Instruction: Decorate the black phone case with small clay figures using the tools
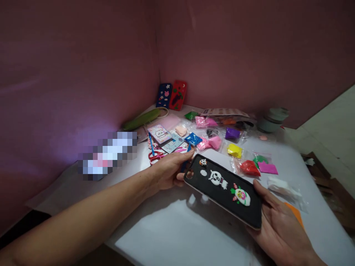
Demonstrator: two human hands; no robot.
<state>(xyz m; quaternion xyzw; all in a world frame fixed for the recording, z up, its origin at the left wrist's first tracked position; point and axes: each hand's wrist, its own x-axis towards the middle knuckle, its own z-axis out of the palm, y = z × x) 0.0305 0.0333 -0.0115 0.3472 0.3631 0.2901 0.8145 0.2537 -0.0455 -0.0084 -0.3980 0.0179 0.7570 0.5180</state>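
A black phone case [226, 201] is tilted above the white table, its back turned up to me. It carries small clay-like figures: a white cat-like character [215, 178], a white radish-like shape [243, 197] with a pink face, and a small orange-and-white piece [203, 162]. My right hand [277, 225] grips the right end, thumb on the edge and fingers underneath. At the camera-hole end, my left hand [169, 170] closes on the corner, its fingers partly hidden. A blue pointed piece [189, 148] shows by the left thumb; whether it is held I cannot tell.
Bagged coloured clay, including blue [193, 139], yellow [234, 150], red [250, 168] and purple [232, 133], spreads behind the case. Red scissors [155, 158] lie left. Blue [164, 96] and red [178, 95] decorated cases lean on the pink wall. A pixelated bright object [108, 157] stands left.
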